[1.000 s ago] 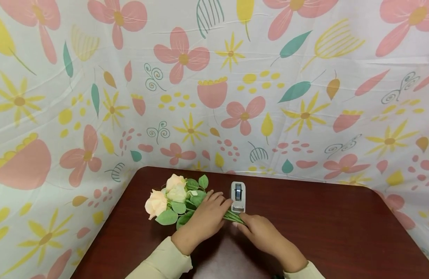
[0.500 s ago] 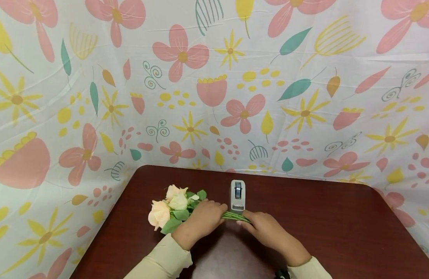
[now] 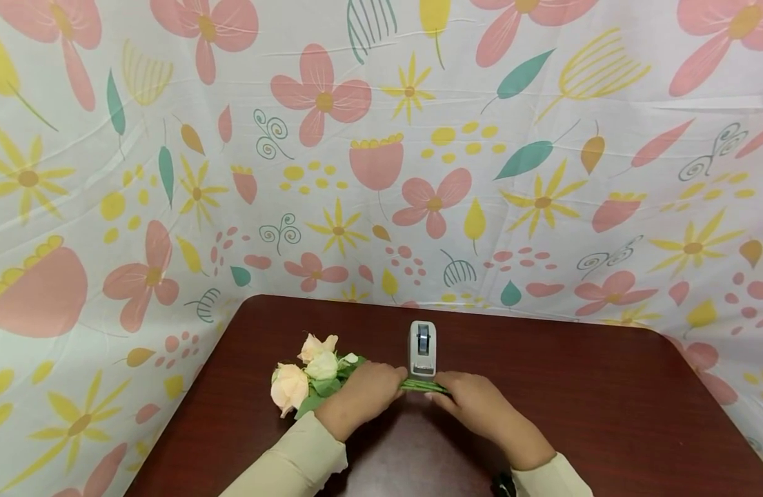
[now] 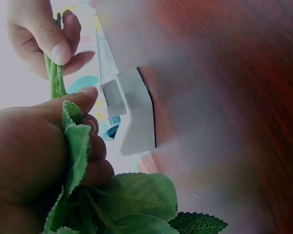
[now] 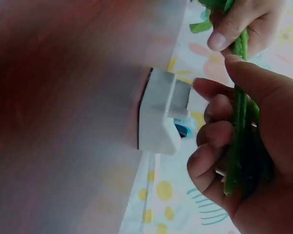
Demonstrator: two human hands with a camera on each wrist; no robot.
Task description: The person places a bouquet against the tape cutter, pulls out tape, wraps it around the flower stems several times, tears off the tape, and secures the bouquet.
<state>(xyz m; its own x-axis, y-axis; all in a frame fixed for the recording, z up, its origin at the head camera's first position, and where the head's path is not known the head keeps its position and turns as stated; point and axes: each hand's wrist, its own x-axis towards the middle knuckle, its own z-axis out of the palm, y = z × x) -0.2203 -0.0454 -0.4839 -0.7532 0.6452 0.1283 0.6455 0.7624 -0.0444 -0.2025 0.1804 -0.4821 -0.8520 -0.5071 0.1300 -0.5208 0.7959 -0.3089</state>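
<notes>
One table (image 3: 599, 393): two hands (image 3: 370, 391) (image 3: 476, 400) grip one bouquet (image 3: 322, 366).

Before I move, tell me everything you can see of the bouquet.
The bouquet has peach and cream roses, green leaves and green stems, possibly artificial. It is held sideways, roses left, stems before the tape dispenser. The left hand grips it below the roses; the right hand holds the lower stems.

On the glossy, dark reddish-brown table (image 3: 592, 393) with rounded far corners, a white tape dispenser (image 3: 423, 353).
</notes>
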